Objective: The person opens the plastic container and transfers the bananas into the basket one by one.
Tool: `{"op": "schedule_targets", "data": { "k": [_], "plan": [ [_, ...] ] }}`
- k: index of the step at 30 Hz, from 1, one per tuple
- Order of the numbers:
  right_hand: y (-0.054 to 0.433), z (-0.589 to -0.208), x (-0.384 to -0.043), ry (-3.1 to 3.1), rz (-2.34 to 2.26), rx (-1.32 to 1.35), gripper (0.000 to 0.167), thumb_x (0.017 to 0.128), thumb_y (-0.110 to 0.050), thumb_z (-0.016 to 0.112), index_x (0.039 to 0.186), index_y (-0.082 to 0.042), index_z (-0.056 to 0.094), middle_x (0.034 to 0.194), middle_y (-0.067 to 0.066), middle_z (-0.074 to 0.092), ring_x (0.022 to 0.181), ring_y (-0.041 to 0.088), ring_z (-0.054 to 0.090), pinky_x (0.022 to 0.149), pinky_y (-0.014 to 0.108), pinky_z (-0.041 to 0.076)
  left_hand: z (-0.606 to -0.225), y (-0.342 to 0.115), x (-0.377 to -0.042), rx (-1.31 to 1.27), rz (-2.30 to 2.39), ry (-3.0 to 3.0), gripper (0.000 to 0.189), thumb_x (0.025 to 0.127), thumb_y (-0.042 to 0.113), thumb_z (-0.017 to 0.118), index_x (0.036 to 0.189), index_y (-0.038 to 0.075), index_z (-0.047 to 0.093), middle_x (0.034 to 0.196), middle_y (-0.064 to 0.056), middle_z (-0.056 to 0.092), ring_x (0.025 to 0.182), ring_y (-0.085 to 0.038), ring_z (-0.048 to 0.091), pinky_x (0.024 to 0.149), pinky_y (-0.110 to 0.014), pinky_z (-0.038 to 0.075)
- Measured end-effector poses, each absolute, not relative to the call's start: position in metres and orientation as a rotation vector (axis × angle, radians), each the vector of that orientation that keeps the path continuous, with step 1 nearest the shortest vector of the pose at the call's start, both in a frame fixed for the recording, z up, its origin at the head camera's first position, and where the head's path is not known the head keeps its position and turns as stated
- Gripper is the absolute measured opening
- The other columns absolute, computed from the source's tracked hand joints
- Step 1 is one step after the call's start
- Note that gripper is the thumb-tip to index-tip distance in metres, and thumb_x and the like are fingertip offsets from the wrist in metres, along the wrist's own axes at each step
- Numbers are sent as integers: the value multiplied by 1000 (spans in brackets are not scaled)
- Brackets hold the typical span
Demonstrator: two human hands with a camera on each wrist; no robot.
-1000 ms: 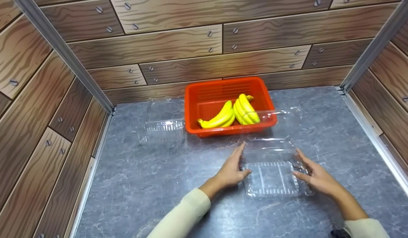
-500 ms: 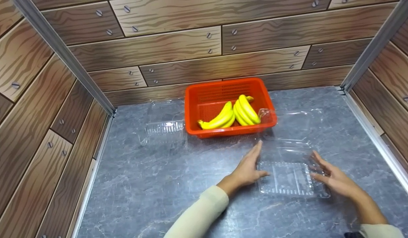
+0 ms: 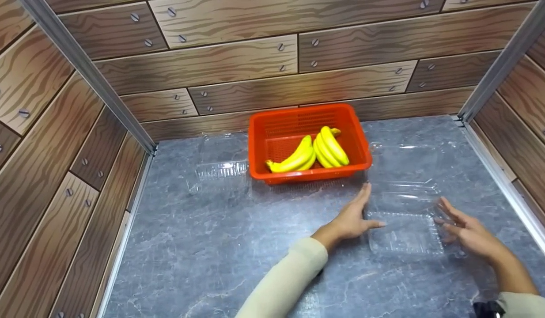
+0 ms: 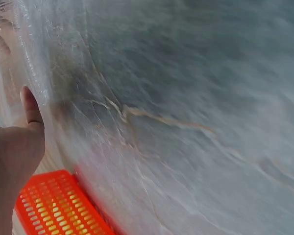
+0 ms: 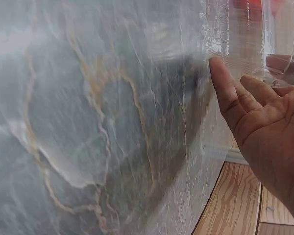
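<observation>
A clear plastic clamshell box (image 3: pixel 405 234) lies on the grey table at the right in the head view, its transparent lid (image 3: pixel 407 165) folded back toward the wall. My left hand (image 3: pixel 354 217) is at the box's left side, fingers straight and thumb stretched over the near rim. My right hand (image 3: pixel 473 234) is at the opposite side, fingers loosely bent, fingertips right at the wall. In the right wrist view the thumb and fingers (image 5: pixel 257 90) overlap the clear plastic edge. The left wrist view shows the left thumb (image 4: pixel 32 107) beside the plastic.
A red basket (image 3: pixel 310 175) with two bunches of bananas (image 3: pixel 330 148) stands at the back wall. Left of it sits another open clear clamshell box (image 3: pixel 221 170). Wood-patterned walls (image 3: pixel 237 57) with metal corner strips close off the back and both sides.
Both hands and the clear box between them have shifted to the right, and its lid no longer overlaps the basket. The basket, bananas and other box have stayed in place.
</observation>
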State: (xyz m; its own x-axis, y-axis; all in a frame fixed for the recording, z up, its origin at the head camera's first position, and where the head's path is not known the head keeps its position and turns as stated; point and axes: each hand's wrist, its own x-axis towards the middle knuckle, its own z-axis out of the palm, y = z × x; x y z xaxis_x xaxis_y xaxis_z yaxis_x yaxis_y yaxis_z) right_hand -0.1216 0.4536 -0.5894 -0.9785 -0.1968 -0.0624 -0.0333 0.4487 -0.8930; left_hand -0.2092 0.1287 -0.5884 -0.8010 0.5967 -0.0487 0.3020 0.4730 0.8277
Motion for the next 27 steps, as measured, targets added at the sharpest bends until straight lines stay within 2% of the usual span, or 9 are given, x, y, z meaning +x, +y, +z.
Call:
{"op": "schedule_targets", "data": {
  "k": [2, 4, 6, 10, 17, 20, 23, 25, 27],
  "plan": [
    [458, -589, -123, 2530, -1537, -178, 73, 110, -2, 48, 168, -1, 4, 174, -1, 22, 117, -25, 53, 83, 26, 65, -589, 133, -210, 752, 1272, 2371, 109, 95, 36, 82, 174, 19, 8, 182, -4, 9, 169, -16, 15, 136, -28, 17],
    [461, -588, -124, 2531, -1522, -156, 72, 111, -3, 46, 168, -2, 1, 171, 24, 13, 117, -26, 52, 84, 25, 64, -589, 138, -212, 749, 1298, 2357, 108, 95, 37, 81, 173, 18, 10, 182, -4, 9, 169, -17, 15, 137, -30, 17],
    [464, -589, -126, 2528, -1529, -160, 72, 111, -3, 45, 167, -1, -1, 167, 34, 9, 117, -27, 51, 84, 24, 64, -589, 141, -213, 746, 1325, 2347, 106, 96, 38, 80, 173, 18, 11, 182, -4, 10, 169, -19, 16, 137, -31, 18],
    [469, -590, -129, 2574, -1521, -169, 72, 111, -2, 44, 167, 0, -2, 169, 32, 11, 117, -28, 50, 83, 22, 64, -591, 146, -214, 733, 1378, 2333, 100, 98, 38, 78, 173, 19, 15, 182, -5, 13, 168, -21, 20, 136, -29, 20],
    [470, -590, -139, 2671, -1454, -51, 69, 112, -4, 42, 166, 2, -1, 161, 42, 15, 108, -31, 48, 81, 19, 62, -595, 150, -216, 728, 1428, 2326, 90, 102, 34, 73, 172, 15, 21, 181, -6, 18, 165, -17, 27, 133, -24, 24],
    [469, -589, -144, 2659, -1478, 25, 66, 114, -7, 37, 166, 2, -3, 161, 42, 15, 104, -32, 48, 80, 19, 63, -595, 153, -214, 674, 1471, 2302, 89, 102, 32, 74, 172, 15, 22, 181, -5, 20, 162, -20, 37, 125, -21, 38],
    [469, -588, -148, 2654, -1495, 108, 63, 115, -10, 34, 165, 3, -2, 160, 44, 17, 99, -31, 50, 79, 20, 64, -593, 156, -209, 548, 1549, 2242, 90, 100, 29, 76, 172, 18, 22, 180, -2, 23, 154, -23, 49, 109, -17, 52],
    [469, -587, -150, 2649, -1517, 155, 63, 115, -10, 34, 166, 2, -2, 160, 44, 18, 97, -30, 51, 78, 21, 64, -590, 159, -205, 472, 1583, 2204, 92, 100, 29, 77, 172, 21, 22, 179, 0, 26, 149, -23, 55, 102, -15, 55],
    [469, -587, -152, 2661, -1512, 195, 62, 115, -11, 34, 166, 2, 0, 160, 44, 19, 95, -30, 52, 78, 21, 64, -588, 162, -202, 447, 1596, 2185, 91, 100, 29, 77, 172, 21, 22, 178, -1, 28, 149, -23, 56, 102, -16, 56]
  ]
}}
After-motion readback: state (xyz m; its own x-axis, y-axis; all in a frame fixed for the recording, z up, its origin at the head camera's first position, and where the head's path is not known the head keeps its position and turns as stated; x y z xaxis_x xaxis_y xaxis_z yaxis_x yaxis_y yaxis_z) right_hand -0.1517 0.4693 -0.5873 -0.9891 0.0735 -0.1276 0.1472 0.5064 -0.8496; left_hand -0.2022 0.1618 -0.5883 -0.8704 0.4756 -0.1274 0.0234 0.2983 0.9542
